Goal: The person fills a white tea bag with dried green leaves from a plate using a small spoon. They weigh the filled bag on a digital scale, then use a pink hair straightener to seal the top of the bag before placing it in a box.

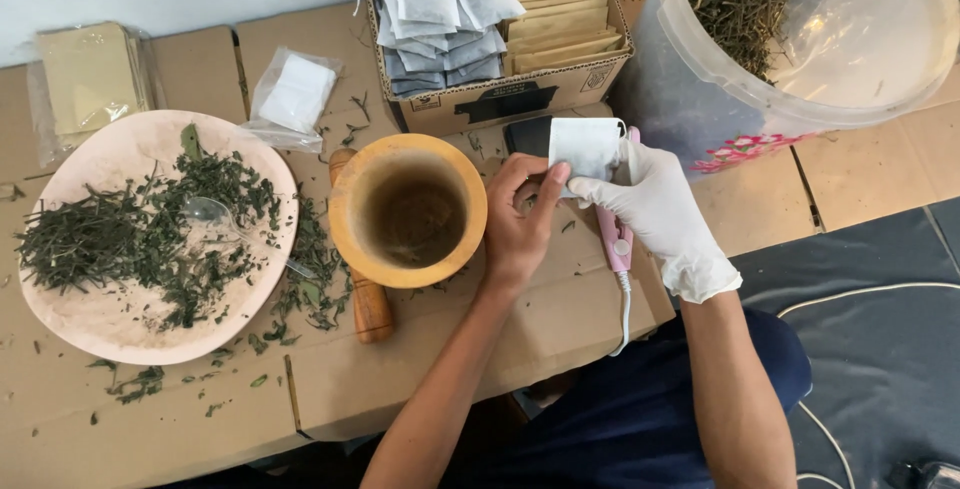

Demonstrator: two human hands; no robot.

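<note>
Sachet (585, 146) is sitting upright above the pink sealer (612, 239), both hands pinching it: gloved right hand (655, 214) gripping its right edge, bare left hand (520, 224) pinching the lower-left corner.

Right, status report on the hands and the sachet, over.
Left hand bare, right hand gloved, both pinch the white sachet. Held above pink sealer. Wooden mortar close beside, not touching.

A person seen from above. The right hand (655, 214) wears a thin white disposable glove that ends in a loose, slightly wrinkled cuff at the wrist. The left hand (520, 224) is bare, with no glove, ring or watch. Both forearms are uncovered, no sleeves showing. Dark navy clothing covers the lap.
</note>
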